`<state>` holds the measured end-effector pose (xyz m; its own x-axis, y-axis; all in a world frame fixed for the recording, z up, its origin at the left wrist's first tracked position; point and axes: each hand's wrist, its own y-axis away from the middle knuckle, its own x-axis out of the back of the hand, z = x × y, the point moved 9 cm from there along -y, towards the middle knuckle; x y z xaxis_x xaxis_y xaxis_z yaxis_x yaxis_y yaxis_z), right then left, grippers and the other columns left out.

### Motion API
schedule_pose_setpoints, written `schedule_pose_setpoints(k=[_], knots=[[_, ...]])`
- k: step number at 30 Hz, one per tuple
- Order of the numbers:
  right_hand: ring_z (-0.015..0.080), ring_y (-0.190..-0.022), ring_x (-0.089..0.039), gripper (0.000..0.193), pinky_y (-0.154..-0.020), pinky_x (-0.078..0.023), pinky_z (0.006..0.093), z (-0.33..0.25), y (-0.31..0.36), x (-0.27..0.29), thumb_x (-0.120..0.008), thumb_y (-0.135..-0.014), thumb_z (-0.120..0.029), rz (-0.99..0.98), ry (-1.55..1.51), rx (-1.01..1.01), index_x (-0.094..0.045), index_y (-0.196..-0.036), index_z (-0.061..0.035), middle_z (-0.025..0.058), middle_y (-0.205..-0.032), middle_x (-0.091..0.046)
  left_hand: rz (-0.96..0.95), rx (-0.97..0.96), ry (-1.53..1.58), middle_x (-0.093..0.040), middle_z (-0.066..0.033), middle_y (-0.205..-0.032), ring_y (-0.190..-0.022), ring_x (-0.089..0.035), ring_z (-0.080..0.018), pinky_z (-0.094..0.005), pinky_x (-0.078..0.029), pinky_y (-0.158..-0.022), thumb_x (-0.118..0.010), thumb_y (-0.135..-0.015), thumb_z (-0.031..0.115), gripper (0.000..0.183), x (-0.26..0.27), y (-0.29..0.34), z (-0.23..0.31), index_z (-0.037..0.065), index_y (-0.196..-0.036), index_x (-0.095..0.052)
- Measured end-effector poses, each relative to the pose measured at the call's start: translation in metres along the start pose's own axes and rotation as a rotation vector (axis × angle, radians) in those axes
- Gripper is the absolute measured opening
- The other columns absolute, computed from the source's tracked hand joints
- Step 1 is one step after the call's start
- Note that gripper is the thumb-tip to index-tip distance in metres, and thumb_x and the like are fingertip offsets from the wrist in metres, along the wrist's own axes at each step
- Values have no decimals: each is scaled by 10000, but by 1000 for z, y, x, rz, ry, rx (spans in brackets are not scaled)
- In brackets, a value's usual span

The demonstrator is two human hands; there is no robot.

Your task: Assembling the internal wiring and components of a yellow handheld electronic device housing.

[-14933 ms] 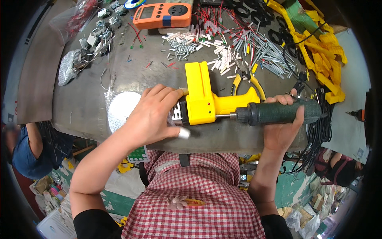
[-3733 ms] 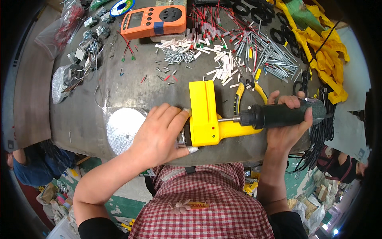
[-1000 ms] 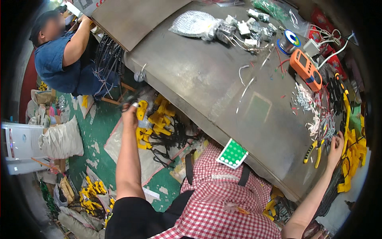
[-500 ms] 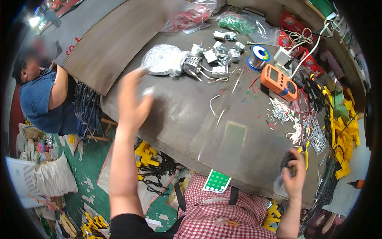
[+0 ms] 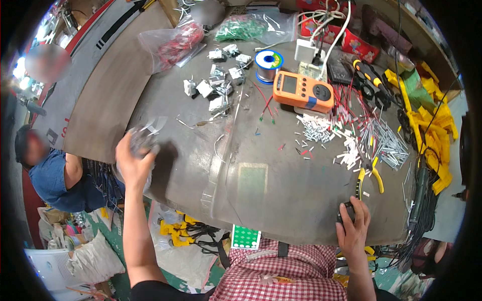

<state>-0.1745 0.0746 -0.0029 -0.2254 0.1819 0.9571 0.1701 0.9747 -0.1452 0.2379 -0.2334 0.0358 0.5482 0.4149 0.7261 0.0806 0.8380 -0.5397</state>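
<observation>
My left hand (image 5: 133, 168) is raised over the left side of the table. It grips a bundle in clear bubble wrap (image 5: 145, 138), blurred by motion, whose contents I cannot make out. Low on the right, my right hand (image 5: 355, 228) has its fingers curled round a small black object (image 5: 345, 212) at the tabletop; its kind is unclear. Just beyond that hand lie yellow-handled pliers (image 5: 377, 175). Several small white and silver box-shaped parts (image 5: 217, 75) sit farther off, left of a solder spool (image 5: 267, 65).
An orange multimeter (image 5: 304, 93) stands right of centre, behind scattered white sleeves and metal pins (image 5: 389, 143). Bags of red wires (image 5: 182, 46) and green parts (image 5: 243, 27) lie at the back. A person in blue (image 5: 54, 174) sits at the left. Yellow pieces (image 5: 436, 130) hang at right.
The bubble-wrapped bundle has left the tabletop and is now in my left hand, toward the table's left edge. My right hand stays near the pliers. The view has shifted.
</observation>
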Motion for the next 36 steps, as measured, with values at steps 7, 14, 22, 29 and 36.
schedule_pose_setpoints(k=[7,14,22,29,36], knots=[[353,-1140,-428,512,-943,-348,463,2,-11,5,-672,-687,-50,-181,-52,48,-577,-1191,-65,160,-1271,-450,-699,-606,174,-531,-118,-965,-939,-508,-314,-452,-400,-877,-822,-479,201,712,-8,88,245,73,-1127,-556],[367,-1158,-443,470,-935,-375,464,27,26,13,-630,-746,-56,-125,-84,5,-554,-1210,-46,178,-1279,-463,-914,-864,241,-502,-141,-1090,-1079,-465,-324,-430,-393,-914,-796,-533,223,644,-95,159,339,59,-1107,-553],[344,-1152,-447,537,-941,-380,437,44,22,41,-659,-732,-57,194,-166,5,-510,-1244,7,159,-1302,-467,-1114,-800,542,-581,-82,-991,-1025,-531,-265,-440,-386,-960,-668,-626,47,247,-107,175,363,57,-872,-646],[241,-1235,-437,609,-1056,-326,378,23,19,-7,-617,-793,-2,249,-1651,-216,-368,-1348,25,165,-1327,-454,-1075,-778,498,-617,-54,-757,-865,-605,-214,-520,-312,-1041,-667,-652,17,201,-113,174,368,48,-850,-680],[233,-1070,-567,833,-940,-444,353,21,15,-31,-738,-745,-122,128,-1256,-321,-265,-1426,-53,119,-1248,-536,-1019,-726,344,-336,-192,-1390,-1288,-331,-407,-563,-223,-1072,-817,-544,324,849,-95,166,346,42,-1255,-448]])
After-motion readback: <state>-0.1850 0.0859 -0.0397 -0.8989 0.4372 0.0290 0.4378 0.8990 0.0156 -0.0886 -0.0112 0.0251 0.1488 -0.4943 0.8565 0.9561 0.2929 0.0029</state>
